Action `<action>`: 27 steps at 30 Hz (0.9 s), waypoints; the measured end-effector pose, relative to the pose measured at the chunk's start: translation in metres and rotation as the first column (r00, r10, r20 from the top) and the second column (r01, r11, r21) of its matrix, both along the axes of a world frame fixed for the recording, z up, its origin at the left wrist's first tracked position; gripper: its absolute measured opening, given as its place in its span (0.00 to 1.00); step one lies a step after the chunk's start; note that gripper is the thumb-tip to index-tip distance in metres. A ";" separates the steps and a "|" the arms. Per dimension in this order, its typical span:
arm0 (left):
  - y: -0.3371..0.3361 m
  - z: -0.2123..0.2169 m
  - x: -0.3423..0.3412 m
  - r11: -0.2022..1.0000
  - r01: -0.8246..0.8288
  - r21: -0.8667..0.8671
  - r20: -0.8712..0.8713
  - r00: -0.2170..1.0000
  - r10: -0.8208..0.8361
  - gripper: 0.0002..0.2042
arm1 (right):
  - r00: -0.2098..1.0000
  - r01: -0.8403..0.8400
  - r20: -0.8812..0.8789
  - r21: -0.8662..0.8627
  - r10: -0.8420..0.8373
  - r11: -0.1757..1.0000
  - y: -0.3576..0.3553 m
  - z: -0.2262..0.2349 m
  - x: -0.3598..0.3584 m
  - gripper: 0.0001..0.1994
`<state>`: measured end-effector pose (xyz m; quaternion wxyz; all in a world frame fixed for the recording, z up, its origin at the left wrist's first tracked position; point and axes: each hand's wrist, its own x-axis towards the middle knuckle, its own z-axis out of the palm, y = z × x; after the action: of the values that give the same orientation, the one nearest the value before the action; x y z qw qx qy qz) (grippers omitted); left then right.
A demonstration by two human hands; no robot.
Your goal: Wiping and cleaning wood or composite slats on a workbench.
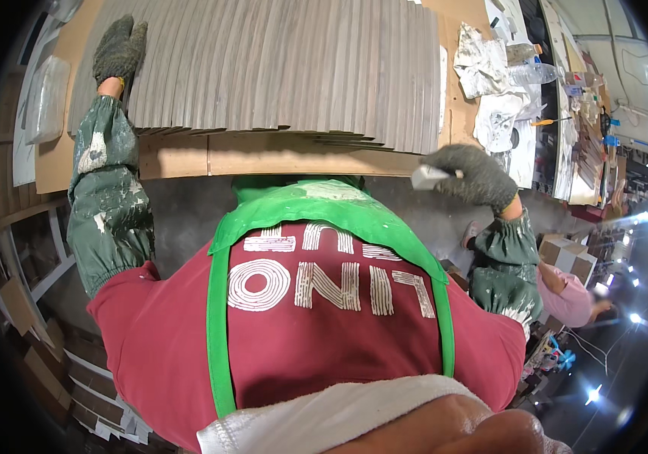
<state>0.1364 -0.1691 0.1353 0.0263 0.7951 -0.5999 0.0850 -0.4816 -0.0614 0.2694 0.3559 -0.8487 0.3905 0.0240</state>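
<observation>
Fingers [452, 172] pinch a small pale grey block [427, 177].

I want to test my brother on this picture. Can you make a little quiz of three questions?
1. True or false: the left hand lies on the planks.
2. What does the right hand hold? A) pale block B) bottle C) brush
3. What colour is the apron?

Key: 1 true. 2 A, the block. 3 green.
</observation>
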 end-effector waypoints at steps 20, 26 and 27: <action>0.013 0.000 0.000 0.996 -0.019 -0.086 -0.026 1.000 0.016 0.30 | 0.992 0.077 -0.083 -0.215 -0.097 0.974 -0.127 -0.026 0.059 0.28; 0.009 0.002 -0.007 0.999 -0.022 -0.040 -0.010 1.000 0.021 0.31 | 0.978 0.202 0.070 -0.097 -0.195 0.975 -0.107 -0.022 0.055 0.27; 0.014 0.006 -0.005 0.997 -0.009 -0.073 -0.015 1.000 0.008 0.31 | 0.970 0.242 0.091 -0.220 -0.227 0.945 -0.122 -0.019 0.064 0.25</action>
<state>0.1318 -0.1556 0.1409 0.0591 0.7967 -0.5929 0.1011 -0.4177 -0.1839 0.2502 0.2681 -0.8319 0.4773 -0.0909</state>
